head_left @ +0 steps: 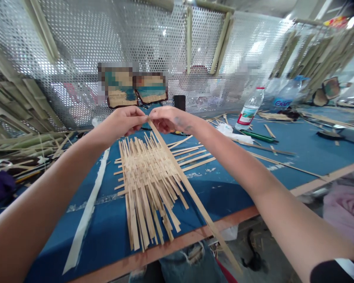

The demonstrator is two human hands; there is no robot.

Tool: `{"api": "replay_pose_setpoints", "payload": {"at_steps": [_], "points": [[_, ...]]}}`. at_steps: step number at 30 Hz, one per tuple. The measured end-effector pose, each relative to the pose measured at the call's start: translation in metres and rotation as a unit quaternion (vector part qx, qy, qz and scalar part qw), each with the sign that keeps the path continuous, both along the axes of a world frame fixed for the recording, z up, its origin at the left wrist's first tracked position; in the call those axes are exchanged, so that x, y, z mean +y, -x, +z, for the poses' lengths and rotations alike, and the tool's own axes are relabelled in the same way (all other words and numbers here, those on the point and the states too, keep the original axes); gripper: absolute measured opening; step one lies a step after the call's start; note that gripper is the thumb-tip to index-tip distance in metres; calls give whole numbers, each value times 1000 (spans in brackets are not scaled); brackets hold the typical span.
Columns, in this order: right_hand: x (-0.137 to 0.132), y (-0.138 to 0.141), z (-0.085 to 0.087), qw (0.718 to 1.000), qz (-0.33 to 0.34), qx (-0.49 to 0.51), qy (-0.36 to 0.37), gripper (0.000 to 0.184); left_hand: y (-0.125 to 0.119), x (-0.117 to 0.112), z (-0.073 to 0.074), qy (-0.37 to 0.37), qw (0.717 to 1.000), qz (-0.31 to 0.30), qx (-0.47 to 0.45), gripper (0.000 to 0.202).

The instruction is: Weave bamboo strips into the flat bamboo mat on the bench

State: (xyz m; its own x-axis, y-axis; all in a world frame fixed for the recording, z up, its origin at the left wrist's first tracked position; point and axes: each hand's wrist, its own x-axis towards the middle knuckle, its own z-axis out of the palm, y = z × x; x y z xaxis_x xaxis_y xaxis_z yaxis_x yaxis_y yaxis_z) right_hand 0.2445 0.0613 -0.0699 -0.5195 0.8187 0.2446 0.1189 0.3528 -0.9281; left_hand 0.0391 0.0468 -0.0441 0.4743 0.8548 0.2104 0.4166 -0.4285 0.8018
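Observation:
A long, flat bamboo strip (pixel 191 184) slants from my fingertips down past the table's front edge. My right hand (pixel 166 118) pinches its far end. My left hand (pixel 129 120) meets it there, fingers closed on the same end. Under the strip lies a partly woven bamboo mat (pixel 144 169), its strips crossing tightly in the middle. Loose strip ends fan out toward me, and several longer ones stick out to the right. The exact grip of the fingertips is partly hidden.
A blue table (pixel 224 196) carries a white tape line (pixel 91 212) left of the mat. At right are a water bottle (pixel 249 110), a green pen-like tool (pixel 259 136) and loose strips. A perforated metal screen (pixel 85 47) stands behind, with bamboo pieces (pixel 17 98) leaning at left.

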Motion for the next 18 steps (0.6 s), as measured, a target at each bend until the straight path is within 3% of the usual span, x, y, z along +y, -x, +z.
{"api": "replay_pose_setpoints", "payload": {"at_steps": [8,18], "points": [[-6,-2,5,997,30,-65,33,14,0,6,-2,-5,1000,18,1,9],[-3,-10,3,999,23,-29,37,16,5,4,-9,-73,992,-61,-86,13]]}}
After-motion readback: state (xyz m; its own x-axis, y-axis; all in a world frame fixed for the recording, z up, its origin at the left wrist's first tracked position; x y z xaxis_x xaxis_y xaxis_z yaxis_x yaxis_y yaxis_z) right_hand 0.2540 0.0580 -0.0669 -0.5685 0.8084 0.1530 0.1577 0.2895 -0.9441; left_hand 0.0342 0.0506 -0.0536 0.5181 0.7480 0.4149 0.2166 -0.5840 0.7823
